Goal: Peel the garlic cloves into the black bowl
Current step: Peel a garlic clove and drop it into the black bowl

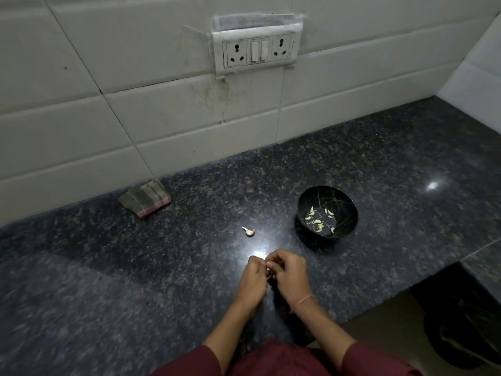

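Wrists angled inward, left hand [253,278] and right hand [292,275] meet fingertip to fingertip low over the counter [135,267], pinching a mostly hidden garlic clove [268,272], black bowl [348,210] near, ahead right.

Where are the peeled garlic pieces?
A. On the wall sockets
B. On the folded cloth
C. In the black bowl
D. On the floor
C: the pale peeled cloves lie on the bottom of the black bowl on the counter.
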